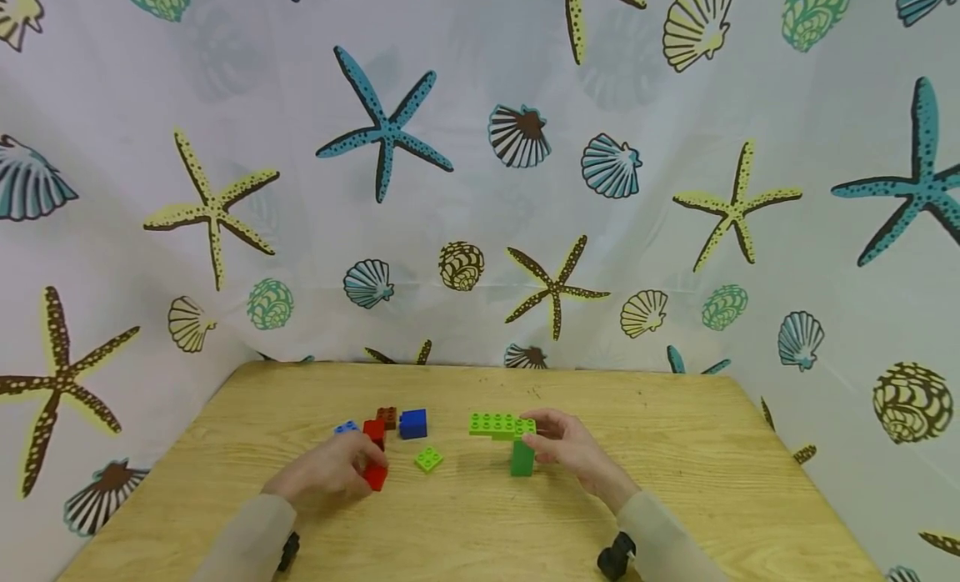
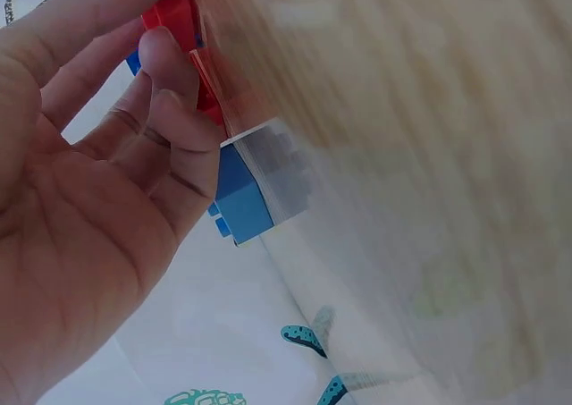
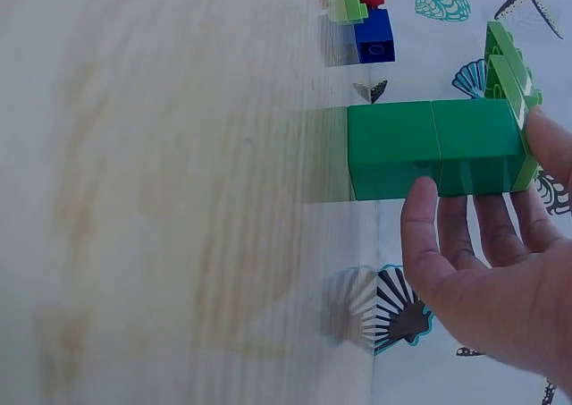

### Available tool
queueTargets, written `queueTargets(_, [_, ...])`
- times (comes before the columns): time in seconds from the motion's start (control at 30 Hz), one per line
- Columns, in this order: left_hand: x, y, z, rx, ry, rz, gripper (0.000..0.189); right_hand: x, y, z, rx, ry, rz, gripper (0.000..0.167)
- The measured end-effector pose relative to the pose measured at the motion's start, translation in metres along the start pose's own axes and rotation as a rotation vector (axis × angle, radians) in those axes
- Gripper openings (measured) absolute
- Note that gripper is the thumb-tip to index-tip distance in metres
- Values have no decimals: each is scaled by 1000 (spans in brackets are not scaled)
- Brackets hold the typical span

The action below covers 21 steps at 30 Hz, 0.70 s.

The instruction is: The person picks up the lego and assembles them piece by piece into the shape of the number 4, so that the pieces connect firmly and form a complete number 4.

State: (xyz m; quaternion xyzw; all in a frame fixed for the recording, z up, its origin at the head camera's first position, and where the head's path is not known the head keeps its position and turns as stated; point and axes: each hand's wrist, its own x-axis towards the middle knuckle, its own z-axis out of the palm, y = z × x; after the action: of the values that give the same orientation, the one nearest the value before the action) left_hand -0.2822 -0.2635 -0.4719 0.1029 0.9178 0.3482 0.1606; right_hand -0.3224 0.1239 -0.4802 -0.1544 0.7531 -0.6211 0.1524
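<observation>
My left hand (image 1: 330, 469) pinches a red toy brick (image 1: 377, 477) between thumb and fingers, low over the wooden table; its fingers partly hide the brick. Just behind it another red brick (image 1: 374, 432) stands, with a light blue brick (image 1: 347, 427) to its left. On the right, two stacked dark green bricks (image 3: 433, 150) form an upright column, topped by lime green studded pieces (image 1: 491, 423) that jut out to the left. My right hand (image 1: 576, 453) grips the top of this build, thumb on the lime part and fingers along the side of the green bricks.
Between the hands a small lime square plate (image 1: 429, 459) lies on the table (image 1: 465, 532). A dark blue brick (image 1: 413, 424) and a brown brick (image 1: 387, 416) sit behind it. A curtain (image 1: 465, 207) printed with shells and starfish hangs around the table's back and sides.
</observation>
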Motion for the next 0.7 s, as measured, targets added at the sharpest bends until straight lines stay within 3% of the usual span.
queueTargets(0.13, [2,3,2,37,0,33,40,0,0,0,3,-2,1,49])
queueTargets(0.33, [6,11,2,54,10,30,38,-1,-1,-1,4,-3,-1,50])
queueTargets(0.53, [12,13,0,57,26,133,42,-3,-2,-2,-4,2,0,49])
queueTargets(0.7, [16,14,1,45,70,142,42,-3,-3,-1,-5,-16,-9,50])
